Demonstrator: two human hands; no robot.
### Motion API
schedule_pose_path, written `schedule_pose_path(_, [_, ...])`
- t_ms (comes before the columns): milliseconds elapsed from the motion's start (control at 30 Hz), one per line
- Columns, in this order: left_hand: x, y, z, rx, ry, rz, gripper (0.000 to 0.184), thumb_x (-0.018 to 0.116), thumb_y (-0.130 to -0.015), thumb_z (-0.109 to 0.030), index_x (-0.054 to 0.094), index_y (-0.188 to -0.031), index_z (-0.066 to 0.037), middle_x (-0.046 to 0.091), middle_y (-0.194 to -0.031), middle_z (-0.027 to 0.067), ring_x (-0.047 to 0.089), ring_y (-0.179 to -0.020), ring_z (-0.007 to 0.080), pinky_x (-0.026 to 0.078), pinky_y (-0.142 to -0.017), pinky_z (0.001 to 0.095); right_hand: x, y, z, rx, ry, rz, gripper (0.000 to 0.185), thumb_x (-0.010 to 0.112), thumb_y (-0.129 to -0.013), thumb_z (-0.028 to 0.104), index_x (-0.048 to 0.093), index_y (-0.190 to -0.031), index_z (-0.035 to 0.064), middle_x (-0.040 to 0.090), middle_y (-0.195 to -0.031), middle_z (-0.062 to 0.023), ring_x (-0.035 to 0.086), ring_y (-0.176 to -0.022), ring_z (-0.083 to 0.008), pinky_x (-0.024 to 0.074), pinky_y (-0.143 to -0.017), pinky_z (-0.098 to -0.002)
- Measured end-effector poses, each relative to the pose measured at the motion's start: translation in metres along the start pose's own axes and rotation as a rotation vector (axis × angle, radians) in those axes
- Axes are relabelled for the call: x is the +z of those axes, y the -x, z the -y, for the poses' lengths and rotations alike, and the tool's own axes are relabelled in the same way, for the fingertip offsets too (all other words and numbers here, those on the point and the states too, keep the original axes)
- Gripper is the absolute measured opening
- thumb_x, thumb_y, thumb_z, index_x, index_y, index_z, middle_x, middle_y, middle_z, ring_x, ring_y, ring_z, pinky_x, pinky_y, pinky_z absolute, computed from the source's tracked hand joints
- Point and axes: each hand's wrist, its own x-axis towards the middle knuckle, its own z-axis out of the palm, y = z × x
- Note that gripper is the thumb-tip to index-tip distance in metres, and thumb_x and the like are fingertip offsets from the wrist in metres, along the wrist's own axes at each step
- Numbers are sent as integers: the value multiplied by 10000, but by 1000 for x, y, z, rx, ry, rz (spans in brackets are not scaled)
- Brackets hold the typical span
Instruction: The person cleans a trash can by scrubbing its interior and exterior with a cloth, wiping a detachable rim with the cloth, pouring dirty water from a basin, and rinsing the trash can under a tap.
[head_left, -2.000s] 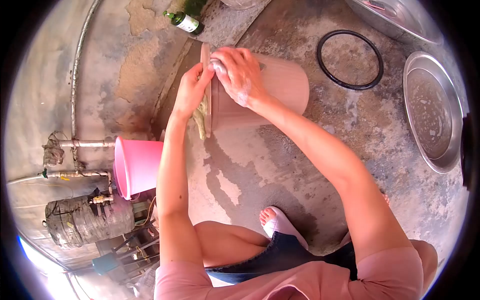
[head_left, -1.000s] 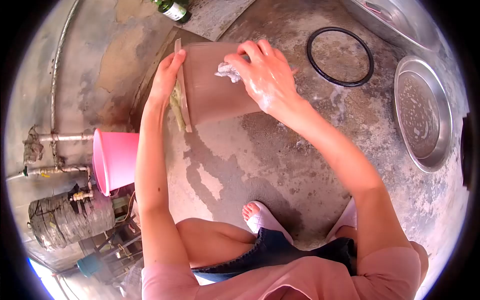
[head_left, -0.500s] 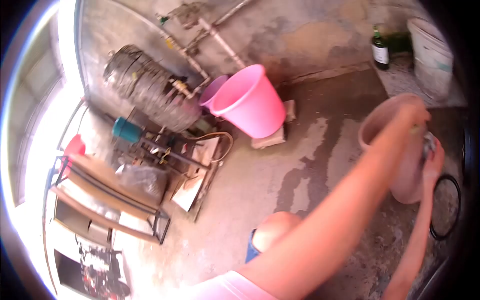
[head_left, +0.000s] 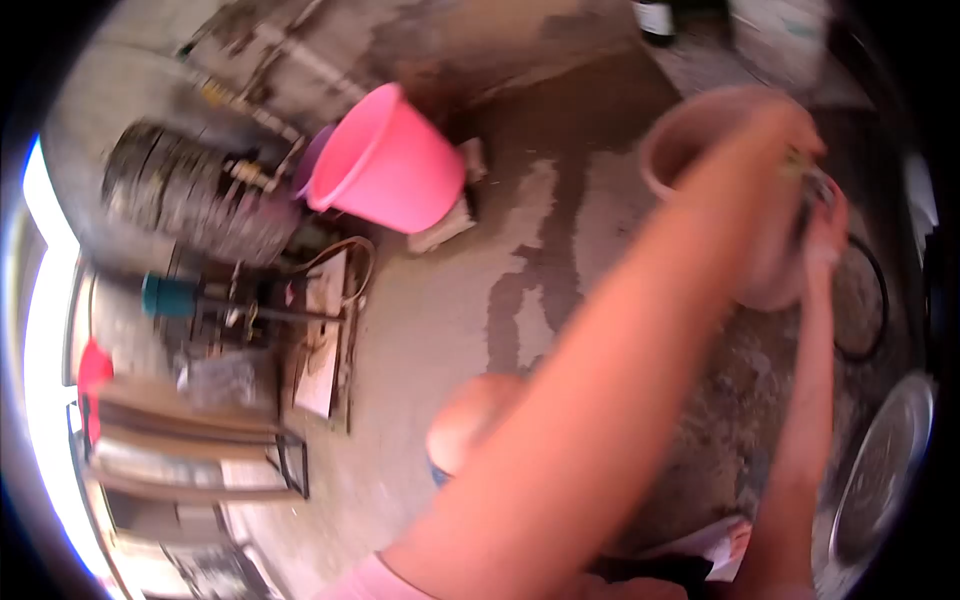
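Note:
A dull pink bucket (head_left: 672,150) is tilted on its side at the right, its mouth facing left. My left hand (head_left: 785,125) reaches across it and lies closed on its upper far side; the fingers are blurred and partly hidden. Against the bucket's outer wall, my right hand (head_left: 826,228) is closed around a small shiny grey scouring pad (head_left: 818,188). My left forearm covers much of the bucket's middle.
A bright pink bucket (head_left: 405,170) stands tilted on a block, with a purple one behind it. Left are a ribbed tank (head_left: 190,190), a teal motor (head_left: 168,296) and a bench (head_left: 190,450). A black hose (head_left: 880,290) and round metal lid (head_left: 885,470) lie right.
My view has turned, so the room has shifted left and up, and the round metal lid has come into sight. Both hands stay at the dull pink bucket.

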Motion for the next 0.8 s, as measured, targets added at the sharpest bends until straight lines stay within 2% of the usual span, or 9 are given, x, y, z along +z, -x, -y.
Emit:
schedule_pose_path(33, [8, -14, 28, 155, 7, 94, 377, 455, -839, -360, 545, -1175, -214, 512, -1223, 64, 501, -1093, 261, 390, -928, 395, -1, 8, 23, 22, -76, -1, 373, 486, -777, 63, 509, -1149, 53, 536, -1118, -139, 501, -1055, -269, 377, -914, -328])
schedule_pose_path(67, [-22, 32, -24, -164, 90, 95, 341, 445, -852, -316, 590, -1121, -165, 555, -1170, 71, 521, -1063, 240, 384, -926, 362, -5, 15, 62, 69, -86, 5, 383, 501, -763, 64, 509, -1146, 51, 518, -1143, -137, 492, -1071, -265, 374, -919, -332])
schedule_pose_path(167, [10, 27, 21, 93, -394, -150, 338, 470, -805, -334, 644, -980, -104, 629, -884, 146, 603, -829, 288, 470, -731, 399, 14, 30, 109, -51, -79, -135, 437, 603, -664, 74, 529, -1095, 77, 526, -1011, -128, 491, -969, -286, 390, -860, -359])
schedule_pose_path(200, [-17, 75, -17, -287, 282, -167, 329, 510, -824, -316, 646, -926, -34, 636, -922, 84, 572, -828, 182, 446, -751, 315, 27, 30, 114, -219, 27, -158, 492, 645, -618, 74, 528, -1096, 86, 506, -1039, -115, 480, -984, -279, 382, -862, -371])
schedule_pose_path(267, [-30, 103, -43, -538, 223, -296, 511, 536, -744, -496, 661, -840, -10, 637, -798, 172, 612, -791, 275, 453, -723, 369, 28, 46, 122, -138, -53, 23, 562, 677, -574, 67, 528, -1113, 124, 481, -1081, -100, 457, -1002, -287, 375, -863, -382])
schedule_pose_path(300, [-28, 113, -34, -562, 238, -345, 472, 566, -793, -439, 636, -819, 27, 605, -725, 67, 545, -692, 141, 429, -645, 283, 26, 56, 106, -156, -7, 23, 552, 650, -593, 53, 524, -1126, 119, 480, -1084, -107, 456, -988, -292, 374, -870, -377])
schedule_pose_path(533, [-8, 154, -47, -667, 820, -543, 455, 540, -831, -377, 571, -984, 50, 613, -891, 87, 558, -813, 162, 405, -779, 264, 14, 102, -12, 153, 237, -166, 506, 626, -666, 175, 515, -1160, 161, 422, -1189, -161, 383, -1079, -357, 324, -931, -456])
schedule_pose_path(600, [-12, 151, -55, -648, 857, -549, 428, 530, -844, -374, 570, -968, 33, 604, -868, 74, 550, -787, 149, 407, -760, 267, 30, 101, 28, 304, 251, -250, 453, 500, -746, 163, 473, -1176, 19, 451, -1167, -190, 369, -1114, -360, 272, -981, -449])
schedule_pose_path(800, [4, 152, -25, -538, 1148, -575, 470, 510, -852, -427, 567, -978, 23, 593, -851, 48, 539, -775, 140, 410, -744, 274, 60, 44, 139, -65, -109, 26, 427, 563, -691, 46, 488, -1109, 13, 476, -1162, -164, 405, -1116, -318, 325, -943, -418])
